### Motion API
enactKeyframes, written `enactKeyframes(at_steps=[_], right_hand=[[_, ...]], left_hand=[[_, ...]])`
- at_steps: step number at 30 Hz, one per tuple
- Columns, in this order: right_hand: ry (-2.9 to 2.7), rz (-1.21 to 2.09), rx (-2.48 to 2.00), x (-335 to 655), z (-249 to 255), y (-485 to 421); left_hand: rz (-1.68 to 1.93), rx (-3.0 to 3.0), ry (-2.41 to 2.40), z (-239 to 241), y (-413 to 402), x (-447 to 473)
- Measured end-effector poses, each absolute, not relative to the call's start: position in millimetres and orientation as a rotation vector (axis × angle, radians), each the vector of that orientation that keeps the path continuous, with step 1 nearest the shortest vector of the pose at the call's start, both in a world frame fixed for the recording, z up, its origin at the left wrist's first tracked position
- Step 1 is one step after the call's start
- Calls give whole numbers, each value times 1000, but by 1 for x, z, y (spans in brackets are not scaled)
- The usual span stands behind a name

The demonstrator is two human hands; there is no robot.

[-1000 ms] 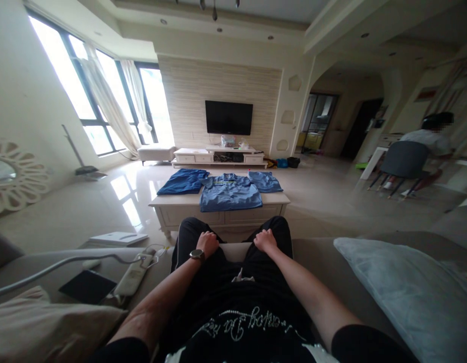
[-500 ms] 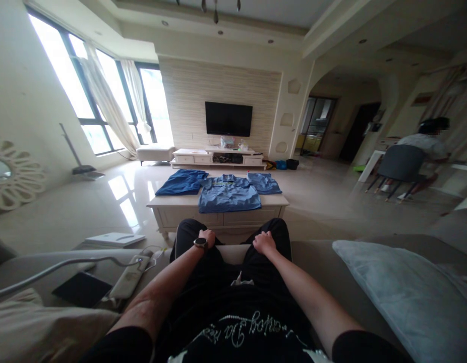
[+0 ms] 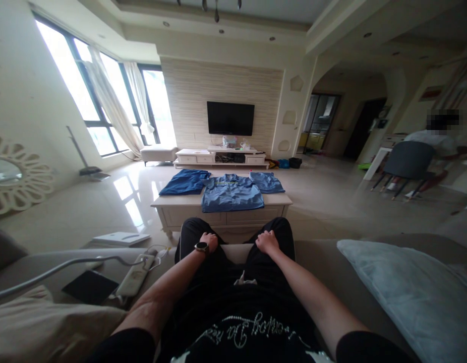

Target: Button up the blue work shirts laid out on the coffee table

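My left hand, with a round dark watch on its wrist, rests on my left thigh near the knee. My right hand lies on my right thigh, its fingers loosely bent over the black trousers. Neither hand holds anything. Beyond my knees, a short-sleeved blue shirt is spread on a low white table, its lower edge hanging over the near side. Folded dark blue trousers lie left of it. To its right is another folded blue garment, whose kind I cannot make out.
On the sofa, a power strip and a black tablet-like slab lie to my left, a pale cushion to my right. A white box is beyond the sofa's left part. A person sits on a grey chair at the far right.
The view has shifted slightly, so the room appears a little further right. My hands stay on my thighs, and the clothes lie as before. The seated person's arm has moved.
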State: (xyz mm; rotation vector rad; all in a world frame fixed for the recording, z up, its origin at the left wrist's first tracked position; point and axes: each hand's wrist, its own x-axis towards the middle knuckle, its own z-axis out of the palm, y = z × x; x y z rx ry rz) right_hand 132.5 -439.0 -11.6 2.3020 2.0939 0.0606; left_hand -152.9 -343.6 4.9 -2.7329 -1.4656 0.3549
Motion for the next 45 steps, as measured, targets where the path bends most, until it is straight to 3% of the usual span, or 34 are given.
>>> enactKeyframes(at_steps=[11,19,36,45], right_hand=[[2075,61,2306,131,-8,-441],[2091,58,2318,131,-11,-439],[2100,56,2324,131,-11,-440],[2104,65,2339,131,-12,-439]], left_hand=[[410,-2640,-1539,11,-351,-119],[277,-2687,-1475,2,-356,-141],[470,-2718,-1598,18,-344,-113],[316,-2742,-1509,14,-349,-135]])
